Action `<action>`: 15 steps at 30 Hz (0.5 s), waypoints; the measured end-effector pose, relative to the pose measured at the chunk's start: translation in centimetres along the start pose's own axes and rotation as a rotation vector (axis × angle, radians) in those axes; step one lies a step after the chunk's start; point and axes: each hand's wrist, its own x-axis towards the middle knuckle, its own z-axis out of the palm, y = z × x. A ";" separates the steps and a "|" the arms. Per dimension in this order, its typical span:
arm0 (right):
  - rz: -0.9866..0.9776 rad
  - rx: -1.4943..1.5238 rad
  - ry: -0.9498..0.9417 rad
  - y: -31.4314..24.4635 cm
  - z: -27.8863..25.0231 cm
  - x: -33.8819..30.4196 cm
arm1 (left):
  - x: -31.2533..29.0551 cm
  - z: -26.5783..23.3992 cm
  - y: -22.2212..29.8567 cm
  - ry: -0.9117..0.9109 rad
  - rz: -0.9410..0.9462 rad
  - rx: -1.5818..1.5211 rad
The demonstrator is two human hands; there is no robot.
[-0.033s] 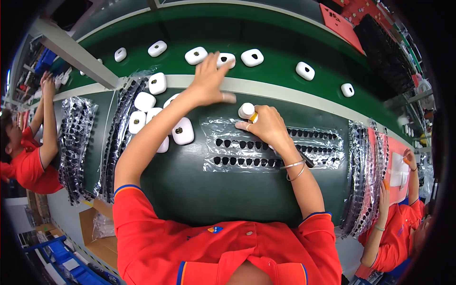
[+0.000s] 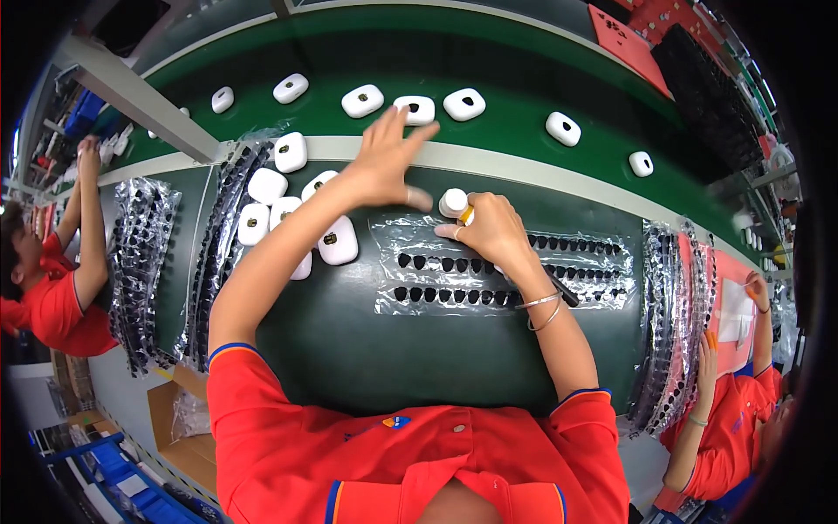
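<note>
My left hand (image 2: pixel 384 166) is open with fingers spread, reaching over the pale rail at the conveyor's near edge. Its fingertips are just short of a rounded white case (image 2: pixel 417 111) with a black oval patch on the green belt. The blurred thumb wears a pale finger cover. My right hand (image 2: pixel 493 229) is closed on a small white round-topped bottle (image 2: pixel 453 203), with yellow at the fingertip beside it. A dark stick-like tool (image 2: pixel 563 288) shows below its wrist; its other end is hidden. Beneath that hand lie clear plastic strips (image 2: pixel 419 307) with rows of small black pieces.
A cluster of white cases (image 2: pixel 339 241) sits left, partly under my left forearm. Other cases lie along the belt (image 2: pixel 515 87). More plastic strips (image 2: pixel 144 262) hang at the left, others (image 2: pixel 668 323) at the right. Co-workers in red (image 2: pixel 61 297) work on both sides.
My left hand has drawn back slightly toward me from the white case on the belt, which now shows more fully. My right hand has stayed in place.
</note>
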 end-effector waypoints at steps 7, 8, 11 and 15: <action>0.048 0.365 -0.260 0.7 -2.1 0.5 | -2.0 0.1 0.6 -0.180 -0.068 0.093; 0.048 0.365 -0.257 1.0 -2.3 0.4 | -1.8 0.0 0.6 -0.178 -0.064 0.094; 0.056 0.393 -0.200 2.0 -3.1 0.2 | -0.8 -0.2 0.0 -0.123 -0.060 -0.016; 0.062 0.386 -0.114 -0.1 -5.0 -0.8 | 3.3 1.7 -5.2 0.264 -0.222 -0.092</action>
